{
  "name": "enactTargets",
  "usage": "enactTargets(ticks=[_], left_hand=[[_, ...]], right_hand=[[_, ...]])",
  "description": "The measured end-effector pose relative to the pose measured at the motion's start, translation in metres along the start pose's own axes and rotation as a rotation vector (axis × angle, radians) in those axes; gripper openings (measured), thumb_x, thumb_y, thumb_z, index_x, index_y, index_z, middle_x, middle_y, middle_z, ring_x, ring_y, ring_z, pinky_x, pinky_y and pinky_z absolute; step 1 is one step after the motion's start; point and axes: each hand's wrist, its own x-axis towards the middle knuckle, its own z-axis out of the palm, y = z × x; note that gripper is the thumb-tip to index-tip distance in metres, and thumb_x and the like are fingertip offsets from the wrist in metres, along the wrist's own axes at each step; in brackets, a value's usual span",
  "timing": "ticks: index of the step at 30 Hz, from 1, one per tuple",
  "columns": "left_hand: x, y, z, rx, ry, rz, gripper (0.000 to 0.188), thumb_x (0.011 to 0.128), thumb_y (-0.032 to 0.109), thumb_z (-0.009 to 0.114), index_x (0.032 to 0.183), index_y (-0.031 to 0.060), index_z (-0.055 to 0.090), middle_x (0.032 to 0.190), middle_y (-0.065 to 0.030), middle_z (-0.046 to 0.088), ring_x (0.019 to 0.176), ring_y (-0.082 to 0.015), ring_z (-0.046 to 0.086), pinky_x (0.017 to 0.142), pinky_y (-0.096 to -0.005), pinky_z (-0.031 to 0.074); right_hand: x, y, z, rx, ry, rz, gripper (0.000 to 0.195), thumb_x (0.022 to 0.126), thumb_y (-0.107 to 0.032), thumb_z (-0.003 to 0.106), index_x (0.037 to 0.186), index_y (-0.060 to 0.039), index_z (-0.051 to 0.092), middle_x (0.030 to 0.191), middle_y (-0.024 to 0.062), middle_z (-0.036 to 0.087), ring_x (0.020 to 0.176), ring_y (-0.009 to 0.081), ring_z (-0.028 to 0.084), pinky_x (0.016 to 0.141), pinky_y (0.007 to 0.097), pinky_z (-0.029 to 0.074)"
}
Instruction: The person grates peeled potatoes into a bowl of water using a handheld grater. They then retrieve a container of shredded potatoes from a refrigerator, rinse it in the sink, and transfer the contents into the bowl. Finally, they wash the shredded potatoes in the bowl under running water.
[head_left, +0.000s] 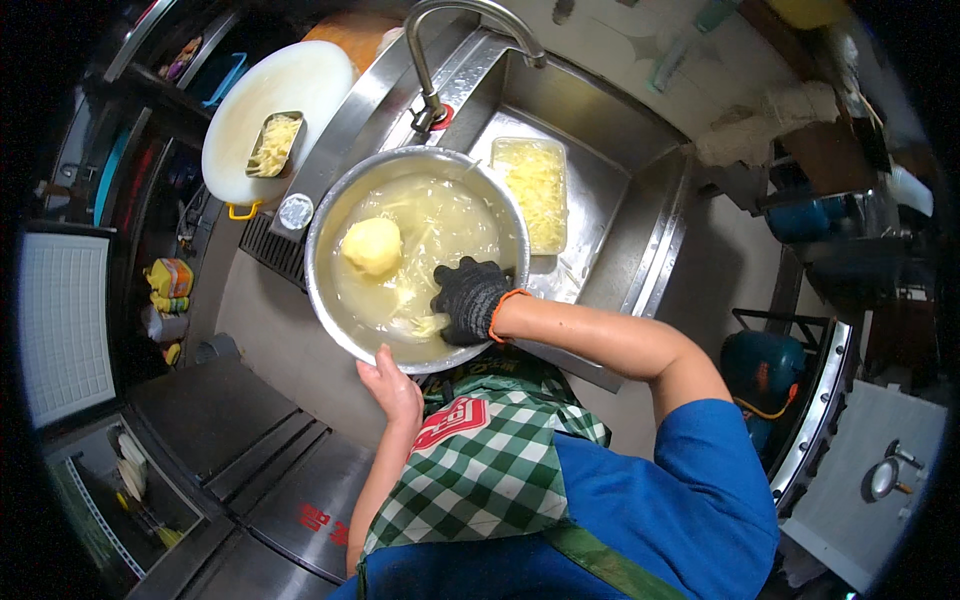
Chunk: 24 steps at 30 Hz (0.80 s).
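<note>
A large round metal basin (420, 161) holds cloudy water with a peeled potato (372, 246) and pale shreds (426, 325) in it. My left hand (391, 386), bare, grips the basin's near rim, its thumb on top. My right hand (471, 300), in a black knit glove with an orange cuff, reaches into the basin at its near right side, beside pale shreds; its palm side is hidden, so what it holds cannot be told. Right of the basin, a clear rectangular container (531, 196) full of pale yellow shreds and liquid lies in the sink.
A curved faucet (427, 112) rises behind the basin, beside the steel sink (581, 154). At the upper left, a small metal tray (276, 146) of shreds sits on a round white cutting board (315, 75). A dark teal gas cylinder (761, 360) stands at the right.
</note>
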Motion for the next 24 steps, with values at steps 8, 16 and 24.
enactTargets(ticks=[8, 16, 24], left_hand=[[-0.003, 0.007, 0.009, 0.035, 0.014, 0.015, 0.025, 0.083, 0.010, 0.044, 0.105, 0.0000, 0.043, 0.096, -0.0086, 0.051, 0.084, -0.0147, 0.050, 0.073, -0.0273, 0.041], [-0.009, 0.016, 0.012, 0.074, 0.011, 0.019, 0.022, 0.083, 0.006, 0.045, 0.103, -0.0017, 0.041, 0.096, -0.0096, 0.051, 0.085, -0.0154, 0.049, 0.076, -0.0287, 0.040], [-0.008, 0.013, 0.012, 0.073, -0.051, 0.014, 0.021, 0.083, 0.006, 0.044, 0.103, -0.0016, 0.041, 0.097, -0.0106, 0.050, 0.086, -0.0155, 0.049, 0.078, -0.0287, 0.040]], right_hand=[[0.034, 0.056, 0.018, -0.188, 0.522, 0.121, 0.020, 0.074, -0.015, 0.047, 0.090, -0.0086, 0.057, 0.083, 0.0118, 0.057, 0.083, 0.0257, 0.052, 0.072, 0.0378, 0.038], [0.014, 0.114, -0.052, -0.074, 0.604, 0.212, 0.031, 0.066, -0.019, 0.058, 0.097, -0.0153, 0.061, 0.091, 0.0132, 0.055, 0.086, 0.0291, 0.055, 0.069, 0.0427, 0.045], [0.070, 0.237, 0.049, 0.294, 0.328, 0.157, 0.061, 0.071, -0.037, 0.063, 0.126, -0.0248, 0.041, 0.134, 0.0213, 0.030, 0.122, 0.0356, 0.032, 0.100, 0.0379, 0.030]])
